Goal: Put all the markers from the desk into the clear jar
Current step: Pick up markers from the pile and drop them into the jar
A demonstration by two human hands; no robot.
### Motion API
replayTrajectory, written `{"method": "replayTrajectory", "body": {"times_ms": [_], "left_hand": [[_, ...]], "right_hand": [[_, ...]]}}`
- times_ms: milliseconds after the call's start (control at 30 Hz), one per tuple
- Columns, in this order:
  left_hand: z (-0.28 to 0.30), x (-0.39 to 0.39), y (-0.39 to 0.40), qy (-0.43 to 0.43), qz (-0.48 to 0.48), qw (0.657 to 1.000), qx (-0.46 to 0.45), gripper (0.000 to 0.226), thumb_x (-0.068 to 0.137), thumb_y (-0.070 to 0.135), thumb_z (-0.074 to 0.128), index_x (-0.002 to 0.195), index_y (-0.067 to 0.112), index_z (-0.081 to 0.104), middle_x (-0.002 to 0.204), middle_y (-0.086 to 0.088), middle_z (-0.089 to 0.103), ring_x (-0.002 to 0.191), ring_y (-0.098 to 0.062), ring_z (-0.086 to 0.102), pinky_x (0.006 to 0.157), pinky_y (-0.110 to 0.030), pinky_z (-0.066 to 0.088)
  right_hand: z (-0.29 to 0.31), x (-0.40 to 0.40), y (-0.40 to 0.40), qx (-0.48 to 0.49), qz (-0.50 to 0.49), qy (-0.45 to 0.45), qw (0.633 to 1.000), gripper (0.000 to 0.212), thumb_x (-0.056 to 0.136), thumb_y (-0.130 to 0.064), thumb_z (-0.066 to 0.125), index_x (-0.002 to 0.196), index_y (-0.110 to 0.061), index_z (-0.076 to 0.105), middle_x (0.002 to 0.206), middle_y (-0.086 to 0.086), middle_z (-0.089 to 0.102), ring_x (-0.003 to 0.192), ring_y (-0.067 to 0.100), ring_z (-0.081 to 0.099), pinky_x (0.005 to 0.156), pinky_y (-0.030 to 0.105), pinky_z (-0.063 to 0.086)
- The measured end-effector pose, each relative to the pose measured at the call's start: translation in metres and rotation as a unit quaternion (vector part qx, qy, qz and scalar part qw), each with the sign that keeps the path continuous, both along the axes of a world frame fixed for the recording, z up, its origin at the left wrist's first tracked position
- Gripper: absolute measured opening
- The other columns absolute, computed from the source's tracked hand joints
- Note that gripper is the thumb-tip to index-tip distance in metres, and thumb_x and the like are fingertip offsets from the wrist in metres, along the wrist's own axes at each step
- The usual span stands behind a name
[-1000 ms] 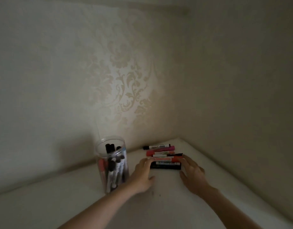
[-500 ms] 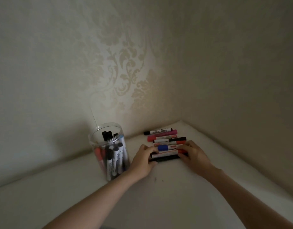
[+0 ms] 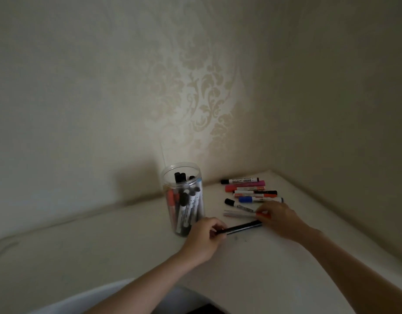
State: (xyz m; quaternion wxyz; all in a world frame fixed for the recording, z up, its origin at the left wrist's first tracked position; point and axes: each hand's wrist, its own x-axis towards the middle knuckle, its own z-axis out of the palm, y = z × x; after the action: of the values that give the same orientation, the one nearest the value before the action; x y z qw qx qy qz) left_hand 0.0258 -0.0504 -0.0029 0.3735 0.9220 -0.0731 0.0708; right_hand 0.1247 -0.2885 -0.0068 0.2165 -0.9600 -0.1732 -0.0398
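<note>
While half a second before both hands pressed the marker row, the left hand now pinched a black marker pulled loose near the clear jar; the right hand gripped an orange-capped marker.

Single view: head-worn wide-angle camera, set above and behind both forearms, facing forward and down into room corner. White desk surface fills lower frame; pale damask-patterned wallpaper fills upper half. Close range, arm's reach. Edges bowed by lens. No second view.
</note>
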Motion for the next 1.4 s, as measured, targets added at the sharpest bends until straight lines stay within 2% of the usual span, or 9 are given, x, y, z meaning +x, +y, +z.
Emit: {"method": "replayTrajectory", "body": {"times_ms": [200,367,567,733,900,1000,1100,1233,1400], "left_hand": [[0.029,-0.03,0.029,-0.066,0.035,0.996,-0.049,0.014,0.088,0.006,0.072,0.1,0.012,0.077,0.099,0.0,0.074,0.091,-0.01,0.069,0.078,-0.001,0.043],[0.067,-0.043,0.046,-0.104,0.047,0.984,-0.138,0.011,0.086,0.002,0.074,0.094,0.009,0.074,0.077,0.0,0.073,0.071,-0.016,0.071,0.073,-0.025,0.052],[0.141,-0.037,0.07,-0.211,0.077,0.939,-0.261,0.022,0.087,0.001,0.074,0.092,0.02,0.065,0.09,-0.004,0.074,0.082,-0.022,0.074,0.081,-0.032,0.059],[0.183,-0.02,0.114,-0.294,0.143,0.929,-0.17,0.011,0.085,0.011,0.078,0.093,0.012,0.071,0.085,0.005,0.073,0.078,-0.002,0.07,0.074,-0.005,0.051],[0.179,-0.006,0.127,-0.274,0.157,0.947,-0.063,0.011,0.083,0.006,0.079,0.093,0.006,0.075,0.083,-0.001,0.073,0.072,0.006,0.063,0.069,0.004,0.045],[0.169,0.001,0.125,-0.25,0.153,0.955,-0.044,0.01,0.082,0.005,0.08,0.091,0.006,0.075,0.082,-0.003,0.074,0.069,0.002,0.063,0.068,0.003,0.045],[0.16,0.01,0.121,-0.23,0.147,0.962,-0.026,0.011,0.08,0.007,0.082,0.089,0.008,0.076,0.084,-0.006,0.077,0.072,-0.01,0.069,0.07,-0.002,0.048],[0.148,0.027,0.115,-0.201,0.158,0.967,-0.011,0.015,0.08,0.012,0.083,0.094,0.01,0.079,0.091,-0.008,0.079,0.079,-0.02,0.072,0.082,-0.028,0.055],[0.134,0.041,0.111,-0.14,0.139,0.977,0.08,0.013,0.084,0.021,0.08,0.097,0.017,0.081,0.097,0.002,0.08,0.067,-0.001,0.057,0.072,-0.018,0.043]], "right_hand": [[-0.01,-0.038,-0.009,0.027,0.007,-0.054,0.998,0.02,0.083,-0.031,0.068,0.102,-0.026,0.071,0.097,-0.006,0.065,0.087,0.01,0.059,0.078,0.019,0.044],[-0.014,-0.073,-0.013,0.077,-0.031,-0.085,0.993,0.025,0.085,-0.021,0.067,0.11,-0.021,0.068,0.098,0.002,0.059,0.082,0.016,0.057,0.073,0.023,0.045],[-0.011,-0.083,-0.009,0.005,-0.032,-0.051,0.998,0.033,0.093,-0.024,0.054,0.126,-0.021,0.057,0.111,0.004,0.06,0.099,0.018,0.055,0.087,0.027,0.045],[-0.007,-0.08,-0.011,-0.037,-0.043,-0.045,0.997,0.032,0.091,-0.029,0.058,0.123,-0.029,0.058,0.104,-0.002,0.059,0.093,0.015,0.056,0.084,0.028,0.048],[-0.003,-0.07,-0.011,-0.014,-0.107,-0.032,0.994,0.034,0.092,-0.027,0.054,0.126,-0.029,0.056,0.108,0.001,0.06,0.096,0.017,0.056,0.086,0.032,0.05],[0.001,-0.076,-0.009,-0.068,-0.104,-0.021,0.992,0.056,0.087,-0.06,0.046,0.139,-0.044,0.032,0.145,-0.006,0.037,0.128,0.022,0.039,0.105,0.044,0.036],[-0.001,-0.104,0.0,-0.121,0.034,-0.032,0.992,0.067,0.07,-0.086,0.032,0.132,-0.064,0.019,0.138,-0.032,0.016,0.133,0.003,0.022,0.11,0.045,0.024],[-0.009,-0.121,0.006,-0.039,0.103,-0.057,0.992,0.044,0.078,-0.07,0.044,0.105,-0.042,0.065,0.103,-0.024,0.057,0.094,-0.005,0.052,0.087,0.027,0.049],[-0.007,-0.107,-0.001,0.037,0.001,-0.094,0.995,0.013,0.081,-0.038,0.069,0.092,-0.031,0.071,0.084,-0.014,0.062,0.08,0.007,0.059,0.072,0.022,0.048]]}}
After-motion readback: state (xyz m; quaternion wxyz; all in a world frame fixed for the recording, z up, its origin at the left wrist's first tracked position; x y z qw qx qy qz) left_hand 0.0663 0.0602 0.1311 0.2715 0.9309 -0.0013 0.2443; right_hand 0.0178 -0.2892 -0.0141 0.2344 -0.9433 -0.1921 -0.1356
